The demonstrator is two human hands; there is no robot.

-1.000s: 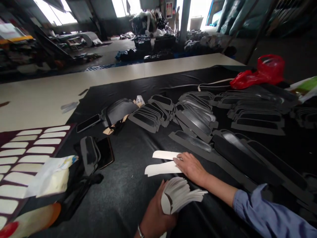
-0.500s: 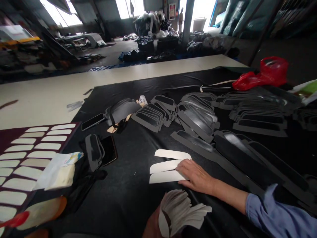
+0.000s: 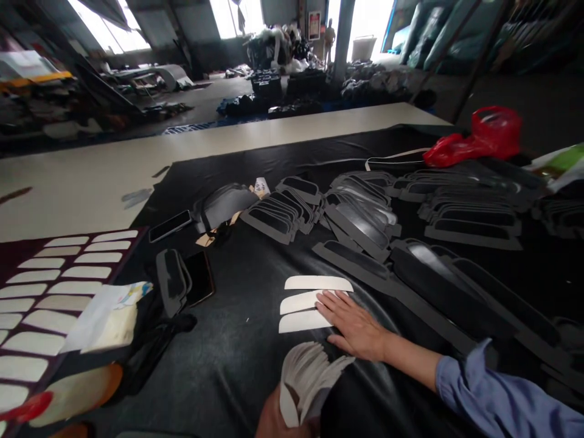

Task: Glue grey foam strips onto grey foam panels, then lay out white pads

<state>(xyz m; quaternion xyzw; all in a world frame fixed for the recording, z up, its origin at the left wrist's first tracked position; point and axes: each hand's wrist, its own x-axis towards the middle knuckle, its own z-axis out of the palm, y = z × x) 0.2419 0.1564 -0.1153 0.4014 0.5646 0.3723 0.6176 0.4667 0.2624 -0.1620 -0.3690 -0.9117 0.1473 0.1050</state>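
Observation:
Three white, round-cornered strips lie one above another on the black sheet: a far strip, a middle strip and a near strip. My right hand rests palm down with its fingers stretched out over the right ends of the two nearer strips. At the bottom, my left hand grips a thick, curled bundle of white strips that fans out at the top. Most of its fingers are hidden behind the bundle and the frame edge.
Stacks of dark grey cut pieces spread to the right and behind. Left are phones, a maroon sheet with rows of white pieces, a white packet and a red-tipped bottle. A red plastic bag lies far right.
My right hand has shifted slightly left on the strips, and the nearer two have turned a little. The bundle in my left hand has moved left and looks less spread.

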